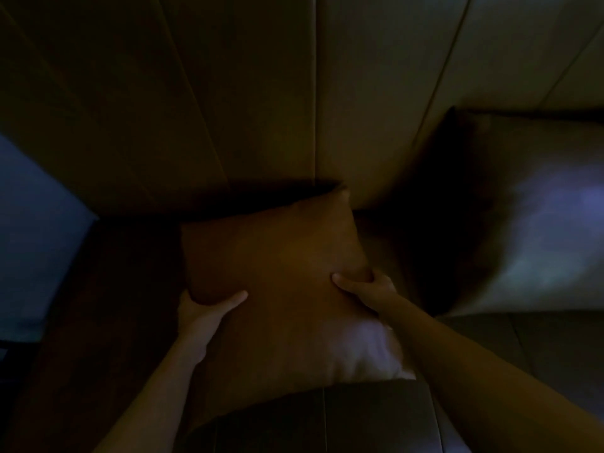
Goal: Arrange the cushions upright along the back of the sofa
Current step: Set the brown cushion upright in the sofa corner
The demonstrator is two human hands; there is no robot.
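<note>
Dim room. Both hands grip an orange cushion (271, 256) by its lower sides, left hand (199, 308) and right hand (369, 286) each clamped on an edge, likely to stand it against the sofa back (261, 109) (a paler cushion (529, 217) already leans just beside it).

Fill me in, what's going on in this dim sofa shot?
A person is handling the orange-brown cushion with both bare hands: the left hand grips its lower left edge, the right hand its right edge. The cushion leans toward the sofa back, top corner close to it. A second cushion already stands to the right against the back. The light is too low for finer detail.
</note>
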